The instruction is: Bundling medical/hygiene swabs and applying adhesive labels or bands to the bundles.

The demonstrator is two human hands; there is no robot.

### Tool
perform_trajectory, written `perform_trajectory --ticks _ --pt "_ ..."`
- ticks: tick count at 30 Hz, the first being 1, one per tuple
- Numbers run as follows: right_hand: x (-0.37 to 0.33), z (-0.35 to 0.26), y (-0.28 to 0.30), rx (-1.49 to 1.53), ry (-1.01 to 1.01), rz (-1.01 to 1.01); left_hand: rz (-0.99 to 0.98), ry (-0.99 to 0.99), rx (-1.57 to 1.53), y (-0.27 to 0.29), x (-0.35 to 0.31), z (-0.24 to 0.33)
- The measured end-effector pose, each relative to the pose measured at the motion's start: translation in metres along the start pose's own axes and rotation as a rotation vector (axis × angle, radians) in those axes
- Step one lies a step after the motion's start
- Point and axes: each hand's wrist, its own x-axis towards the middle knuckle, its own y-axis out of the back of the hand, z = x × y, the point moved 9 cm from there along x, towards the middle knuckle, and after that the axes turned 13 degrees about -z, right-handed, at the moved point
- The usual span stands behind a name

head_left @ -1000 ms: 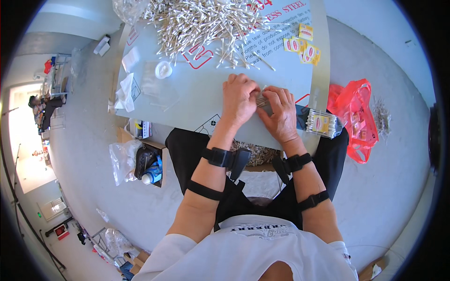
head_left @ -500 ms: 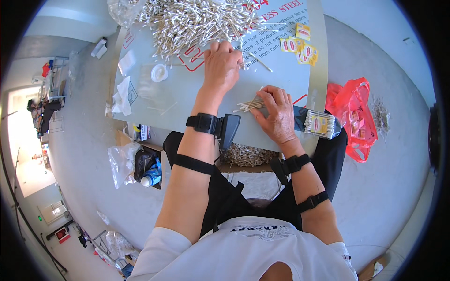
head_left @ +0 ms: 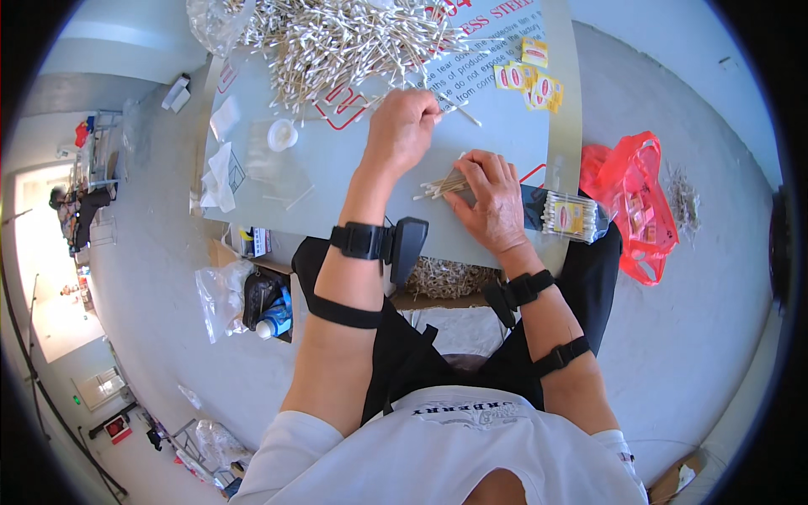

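Cotton swabs [head_left: 440, 186] lie in a small, slightly fanned bundle on the desk [head_left: 332, 202], toward the near edge and right of its middle. The right hand [head_left: 490, 202] has its thumb and fingers closed around the bundle's right part, leaving white tips showing at the left. The left hand [head_left: 404, 126] is farther in, just short of a big loose pile [head_left: 337, 59] that spreads toward the far edge. Its fingers are curled together; whether they pinch a swab cannot be told.

The swabs look very light, with thin, stiff sticks that would likely roll, splay or snap under a hard squeeze, and soft tips that could soil or fray. The middle of the sticks seems the best place to hold them, with the ends kept level.

The desk's surface is smooth, pale and printed, probably rather slippery. Small yellow cards [head_left: 536, 84] lie near its right edge, and a filled clear packet [head_left: 571, 216] sits by the near right corner. A round white tub [head_left: 282, 135] and crumpled tissue [head_left: 218, 177] are toward the left edge. A box of swabs [head_left: 446, 279] shows below the near edge.

Around it is a bright room with grey floor [head_left: 707, 337], a red plastic bag [head_left: 635, 189] beyond the right edge, and another person [head_left: 74, 202] far off to the left.
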Motion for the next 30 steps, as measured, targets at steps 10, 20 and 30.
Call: perform_trajectory --ticks 10,20,30 --pt "0.002 0.0 -0.001 -0.004 0.008 0.01 -0.032 0.126 -0.029 -0.039 -0.04 -0.012" --pt "0.007 -0.005 -0.008 -0.118 -0.033 -0.077 0.213 -0.04 0.051 -0.025 -0.064 -0.001" --pt "0.006 -0.006 -0.005 -0.101 -0.023 -0.059 0.387 0.288 0.258 -0.009 -0.095 -0.039"
